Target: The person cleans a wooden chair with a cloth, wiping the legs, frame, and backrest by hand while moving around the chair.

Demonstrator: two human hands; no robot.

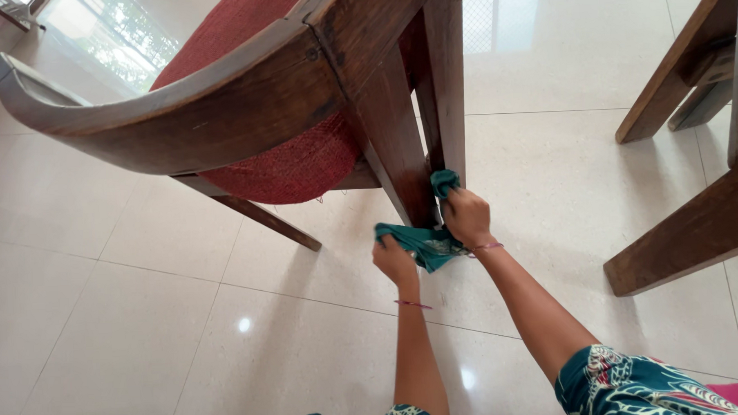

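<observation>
A glossy cream tiled floor (pixel 145 338) is spreading under everything, and a wooden armchair (pixel 242 97) with a red woven seat cushion (pixel 294 165) is standing on it, looking heavy and rigid, so it is likely staying put under rubbing. A second dark wooden chair frame (pixel 696 220) is standing well apart at the right edge. The armchair's back leg (pixel 404 161) is a hard, smooth post, and a teal cloth (pixel 423 242) is being pressed around its lower part. The cloth is looking light, soft and limp, best taken by bunched ends. The right hand (pixel 466 216) is clenching one end against the leg; the left hand (pixel 394 260) is gripping the other end, just beside the leg.
</observation>
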